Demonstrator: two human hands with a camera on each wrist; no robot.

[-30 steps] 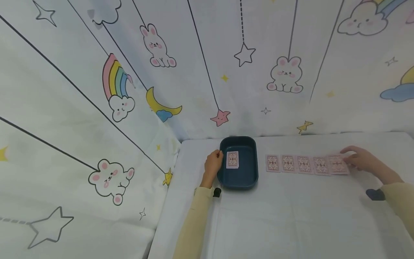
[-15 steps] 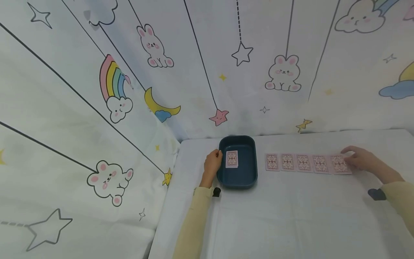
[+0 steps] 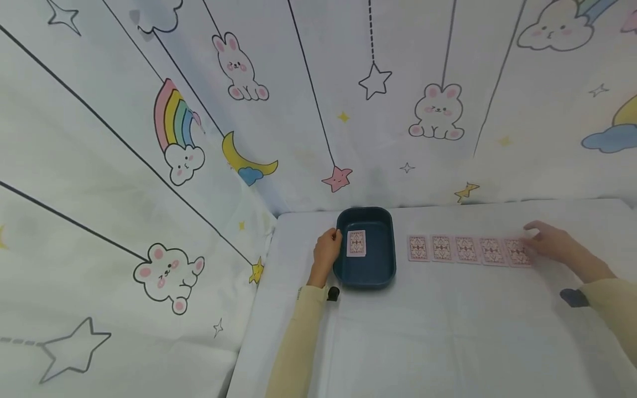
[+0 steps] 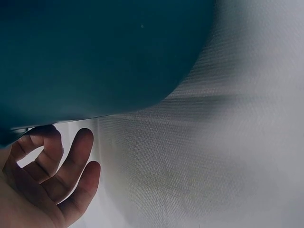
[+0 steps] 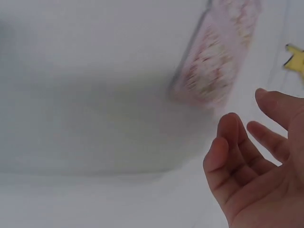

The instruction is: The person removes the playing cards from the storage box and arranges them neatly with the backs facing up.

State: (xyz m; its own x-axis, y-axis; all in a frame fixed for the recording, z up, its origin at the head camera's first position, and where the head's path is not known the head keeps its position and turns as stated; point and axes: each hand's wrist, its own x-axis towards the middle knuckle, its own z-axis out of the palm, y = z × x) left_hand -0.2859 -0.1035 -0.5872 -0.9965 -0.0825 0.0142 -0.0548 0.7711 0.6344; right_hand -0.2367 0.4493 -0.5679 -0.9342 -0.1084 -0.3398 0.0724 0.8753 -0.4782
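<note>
In the head view, a dark teal tray (image 3: 377, 264) stands on the white table with a red-patterned playing card (image 3: 356, 244) lying in it. My left hand (image 3: 325, 255) grips the tray's left rim; the left wrist view has the thumb and index finger at the edge of the tray (image 4: 109, 57), other fingers curving loosely below. Several face-down cards form a row to the tray's right. Beside the rightmost card (image 3: 517, 252) is my right hand (image 3: 552, 244). The right wrist view shows its fingers relaxed and bent, nothing between them, fingertips just off the end card (image 5: 209, 71).
The other cards (image 3: 466, 250) lie side by side between the tray and the right hand. A white sheet (image 3: 308, 110) printed with stars, rabbits and clouds hangs behind and to the left of the table (image 3: 423, 342).
The rightmost card has slid left against its neighbour in the row, and my right hand has shifted slightly left with it. The left hand keeps its grip on the tray.
</note>
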